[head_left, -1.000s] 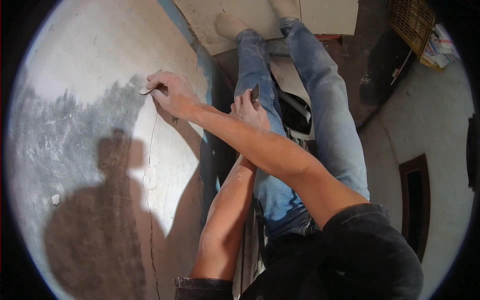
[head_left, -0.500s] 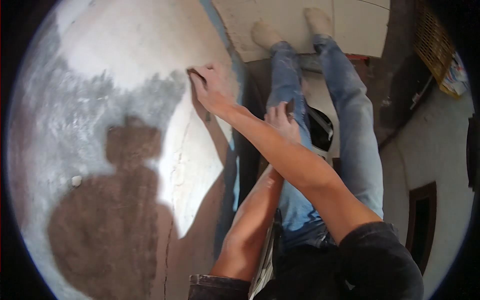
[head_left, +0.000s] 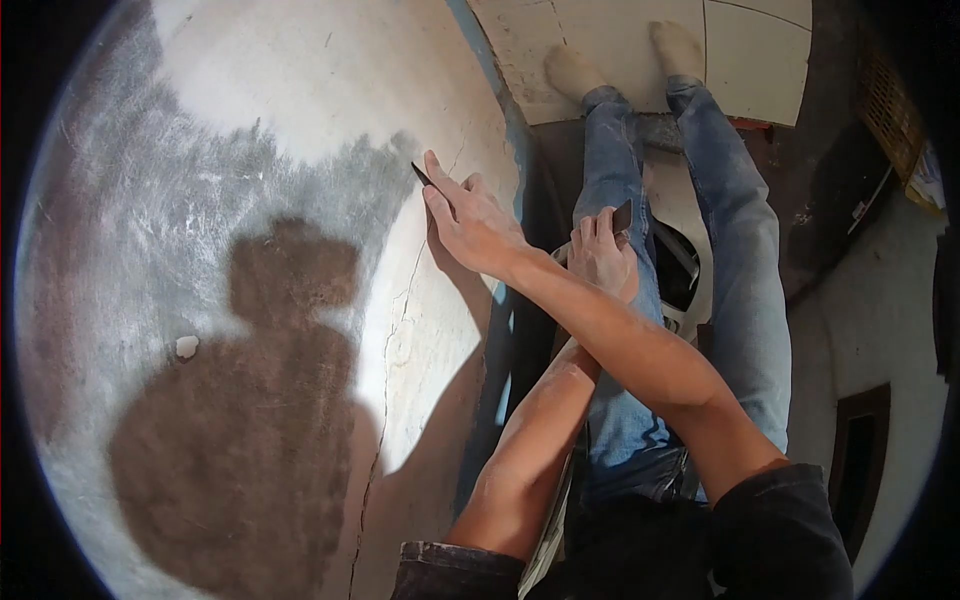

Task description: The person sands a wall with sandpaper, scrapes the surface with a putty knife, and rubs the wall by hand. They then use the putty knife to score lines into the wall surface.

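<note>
My right hand (head_left: 478,222) reaches across my left forearm to the wall (head_left: 300,60) on the left. Its fingers are closed on a thin, dark flat scraper (head_left: 420,174), seen nearly edge-on at the border between a white coat and a grey patch (head_left: 330,190). Whether the edge touches the wall I cannot tell. Lower and to the right, my left hand (head_left: 605,262) is in front of my jeans leg. A dark, flat scraper blade (head_left: 623,216) sticks out of its closed fingers; the rest of it is hidden in the hand.
A long crack (head_left: 378,450) runs down the wall, and a small white blob (head_left: 187,347) sits in the grey area. My shadow (head_left: 240,430) covers much of the wall. My feet (head_left: 676,48) stand on pale tiles (head_left: 760,60). A yellow crate (head_left: 890,115) is at the right.
The view has shifted, so the wall and my legs appear farther right. My right hand has moved slightly down along the wall and turned. My left hand keeps its grip.
</note>
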